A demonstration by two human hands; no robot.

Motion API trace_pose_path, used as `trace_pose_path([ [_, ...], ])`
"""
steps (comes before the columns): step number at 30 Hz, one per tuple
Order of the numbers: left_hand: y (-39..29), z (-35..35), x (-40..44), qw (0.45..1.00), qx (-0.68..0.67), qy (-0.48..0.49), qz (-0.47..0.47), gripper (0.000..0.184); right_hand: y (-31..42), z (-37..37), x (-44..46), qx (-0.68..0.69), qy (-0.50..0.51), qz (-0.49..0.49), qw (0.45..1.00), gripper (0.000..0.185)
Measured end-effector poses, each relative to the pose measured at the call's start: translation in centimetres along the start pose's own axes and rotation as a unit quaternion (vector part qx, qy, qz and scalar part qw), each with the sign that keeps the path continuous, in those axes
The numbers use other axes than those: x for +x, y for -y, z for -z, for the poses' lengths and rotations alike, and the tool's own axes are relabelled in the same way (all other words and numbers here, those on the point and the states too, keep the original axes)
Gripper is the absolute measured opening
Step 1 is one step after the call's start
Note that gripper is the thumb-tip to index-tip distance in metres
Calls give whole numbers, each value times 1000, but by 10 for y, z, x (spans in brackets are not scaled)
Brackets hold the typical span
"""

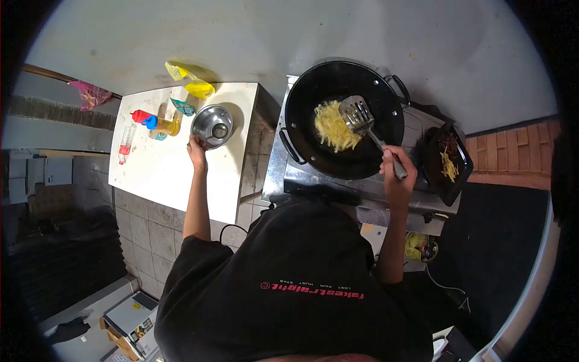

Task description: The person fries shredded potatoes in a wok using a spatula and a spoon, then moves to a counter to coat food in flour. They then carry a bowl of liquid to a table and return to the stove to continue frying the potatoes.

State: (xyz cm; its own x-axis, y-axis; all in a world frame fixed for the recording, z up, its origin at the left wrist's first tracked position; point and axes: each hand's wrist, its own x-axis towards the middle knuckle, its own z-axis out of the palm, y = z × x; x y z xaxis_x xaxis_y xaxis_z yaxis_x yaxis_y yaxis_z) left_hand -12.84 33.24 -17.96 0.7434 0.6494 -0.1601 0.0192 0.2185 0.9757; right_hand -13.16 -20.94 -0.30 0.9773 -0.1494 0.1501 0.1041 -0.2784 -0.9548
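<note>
one wok [377, 154], one slotted turner [356, 113], one metal bowl [203, 117]

right hand [399, 171]: closed round the slotted turner's handle; blade inside the wok, at the edge of the pale yellow strips [330, 125].
strips: one loose heap, mid-wok, on the stove [274, 175].
left hand [197, 154]: fingers at the metal bowl's near rim; cannot tell whether they grip the rim or something inside.
metal bowl: on the white table [169, 181], near a blue-capped squeeze bottle [167, 125].
likely hazards: heaped strips could cook unevenly or stick if left unturned; a hard sweep could fling some out; a pull on one rim could tip the bowl.
</note>
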Motion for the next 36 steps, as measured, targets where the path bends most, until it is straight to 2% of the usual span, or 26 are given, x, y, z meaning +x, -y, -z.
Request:
trace_pose_path([
  [3, 17, 6, 9, 999, 5, -25, 19, 32, -2, 7, 2, -43, -15, -3, 999, 7],
  [5, 26, 7, 12, 996, 42, -64, 55, 41, 11, 9, 4, -140, 2, 96, 986, 8],
  [9, 41, 14, 16, 997, 47, -24, 56, 45, 17, 13, 6, -157, 12, 71, 985, 10],
  [13, 52, 21, 15, 997, 20, -32, 70, 49, 17, 11, 6, -193, 31, 96, 976, 11],
  [15, 54, 23, 13, 995, -5, -43, 87, 47, 18, 10, 9, -238, 50, 126, 962, 11],
  [19, 63, 31, 12, 994, -12, -45, 101, 38, 16, 7, 13, -269, 64, 113, 954, 11],
  [22, 66, 35, 10, 991, -65, -66, 93, 17, 11, 5, 14, -288, 61, 101, 950, 11],
  [26, 67, 39, 5, 988, -66, -105, 92, 17, 6, 2, 17, -280, 43, 110, 953, 11],
  [29, 65, 44, 1, 981, -90, -126, 118, 25, -4, 0, 18, -261, 32, 126, 957, 10],
  [31, 63, 48, -4, 978, -38, -123, 165, 48, -9, -2, 18, -250, 25, 140, 958, 10],
  [32, 54, 43, -12, 978, -38, -123, 165, 48, -10, -4, 18, -235, 21, 145, 961, 9],
  [34, 34, 30, -31, 949, 156, -176, 211, 71, -9, -7, 17, -221, 15, 152, 963, 8],
  [35, 20, 28, -41, 936, 247, -165, 191, 82, -8, -9, 14, -214, 23, 145, 966, 7],
  [36, 33, 43, -37, 916, 351, -175, 87, 83, -7, -10, 11, -207, 30, 137, 968, 7],
])
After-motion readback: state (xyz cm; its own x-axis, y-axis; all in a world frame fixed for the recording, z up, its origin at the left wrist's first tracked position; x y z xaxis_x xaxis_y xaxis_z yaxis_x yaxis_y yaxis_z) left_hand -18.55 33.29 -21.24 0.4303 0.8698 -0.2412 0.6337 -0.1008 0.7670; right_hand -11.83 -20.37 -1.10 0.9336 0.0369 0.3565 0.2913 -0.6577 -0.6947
